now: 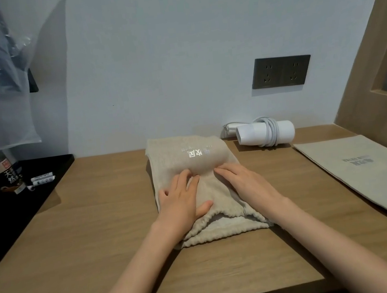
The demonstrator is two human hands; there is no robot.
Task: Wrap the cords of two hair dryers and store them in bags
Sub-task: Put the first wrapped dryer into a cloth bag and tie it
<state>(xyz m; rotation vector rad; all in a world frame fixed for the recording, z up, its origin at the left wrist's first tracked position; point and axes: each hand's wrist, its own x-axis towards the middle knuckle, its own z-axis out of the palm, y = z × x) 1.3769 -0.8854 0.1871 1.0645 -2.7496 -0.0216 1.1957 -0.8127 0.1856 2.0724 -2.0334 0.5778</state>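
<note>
Wooden table (100, 232), bulging bag (189, 161) at centre, white hair dryer (266, 134), flat bag (363, 173), black tray (24, 213)

The 2 bare forearms extended forward from the near edge. The left hand (182, 198) and right hand (245, 183) lay palm-down, side by side, fingers straight, pointing far.

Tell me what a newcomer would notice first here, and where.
The left hand and right hand press flat on a bulging beige bag in the middle of the table. Behind it to the right, by the wall, lies a white hair dryer with its cord wound round it. A second, flat bag lies at the table's right edge.
</note>
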